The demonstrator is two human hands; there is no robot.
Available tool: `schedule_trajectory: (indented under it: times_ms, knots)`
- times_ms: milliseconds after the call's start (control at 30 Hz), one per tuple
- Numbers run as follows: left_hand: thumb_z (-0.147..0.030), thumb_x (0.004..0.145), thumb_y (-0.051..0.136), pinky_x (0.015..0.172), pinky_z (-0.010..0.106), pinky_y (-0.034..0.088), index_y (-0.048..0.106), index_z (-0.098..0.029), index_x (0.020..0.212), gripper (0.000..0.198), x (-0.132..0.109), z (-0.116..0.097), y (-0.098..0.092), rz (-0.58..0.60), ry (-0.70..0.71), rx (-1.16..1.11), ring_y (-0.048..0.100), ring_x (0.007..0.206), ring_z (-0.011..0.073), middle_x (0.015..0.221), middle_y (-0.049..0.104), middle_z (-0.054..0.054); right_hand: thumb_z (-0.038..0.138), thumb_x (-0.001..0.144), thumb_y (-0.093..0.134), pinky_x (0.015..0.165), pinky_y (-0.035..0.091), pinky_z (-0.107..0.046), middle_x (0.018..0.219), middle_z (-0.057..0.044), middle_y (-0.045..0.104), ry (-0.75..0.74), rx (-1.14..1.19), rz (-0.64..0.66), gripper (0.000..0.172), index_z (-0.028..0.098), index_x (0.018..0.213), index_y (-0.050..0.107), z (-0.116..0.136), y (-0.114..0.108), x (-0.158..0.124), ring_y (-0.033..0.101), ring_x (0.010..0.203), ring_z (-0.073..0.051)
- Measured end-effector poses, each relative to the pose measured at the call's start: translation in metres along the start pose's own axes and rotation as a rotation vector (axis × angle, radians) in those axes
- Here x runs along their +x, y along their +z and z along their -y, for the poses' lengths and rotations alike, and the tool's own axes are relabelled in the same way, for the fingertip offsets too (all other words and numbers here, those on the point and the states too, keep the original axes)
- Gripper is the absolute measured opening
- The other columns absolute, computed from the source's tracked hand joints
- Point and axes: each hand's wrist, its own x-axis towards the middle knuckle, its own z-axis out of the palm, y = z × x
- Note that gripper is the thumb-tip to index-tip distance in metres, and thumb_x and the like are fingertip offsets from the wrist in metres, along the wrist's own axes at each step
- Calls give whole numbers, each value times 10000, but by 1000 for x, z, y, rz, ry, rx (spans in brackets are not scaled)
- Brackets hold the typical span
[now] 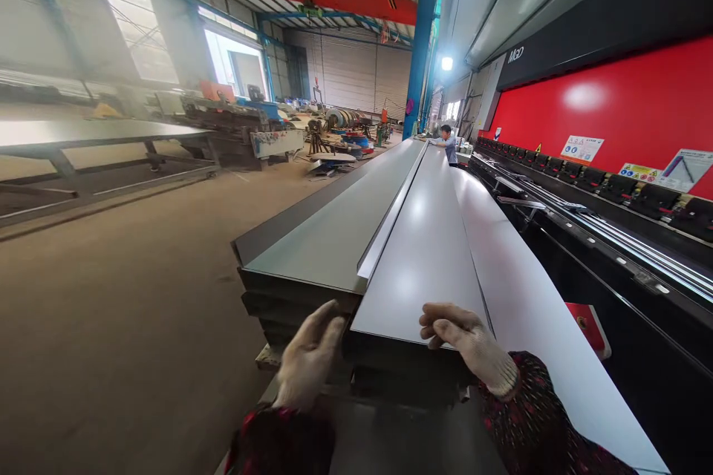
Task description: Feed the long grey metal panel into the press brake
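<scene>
A long grey folded metal panel [420, 252] lies on top of a stack of similar panels [312, 252] and runs far away from me. My left hand [307, 358], in a white knit glove, grips the panel's near left corner with fingers curled round the edge. My right hand [465, 338], also gloved, holds the near right end, fingers hooked over the top face. A flat white sheet [529, 297] lies beside the panel on the right.
A long press brake [613, 185] with a red front and black tooling runs along the right. A person [447, 142] stands at the panel's far end. Bare concrete floor [122, 289] spreads to the left, with a steel table [83, 135] and machinery beyond.
</scene>
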Motion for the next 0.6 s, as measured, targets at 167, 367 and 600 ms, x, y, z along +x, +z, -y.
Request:
schedule_trajectory:
  times_ms: [167, 367, 600]
  knots:
    - [-531, 744, 657, 1178, 505, 454, 764, -225, 1059, 452, -67, 45, -36, -192, -404, 99, 639, 1293, 361, 1208, 781, 92, 551, 900, 740, 817, 615, -427, 1116, -118, 751, -56, 63, -244, 429, 230, 1183, 771, -24, -75, -59, 735, 955, -262]
    - [-515, 584, 736, 1063, 468, 573, 764, -216, 887, 426, -190, 120, 30, 79, -707, 103, 688, 1229, 403, 1115, 812, 132, 599, 753, 841, 722, 622, -408, 987, -127, 782, 55, 138, -505, 538, 176, 1080, 786, -69, -194, -143, 750, 854, -271]
    - [-510, 561, 839, 859, 421, 641, 756, -247, 825, 382, -298, 125, 200, 354, -773, 31, 781, 927, 325, 891, 815, 107, 488, 701, 860, 646, 618, -310, 915, -106, 788, 173, 251, -886, 499, 151, 1056, 766, -102, -352, -281, 756, 787, -229]
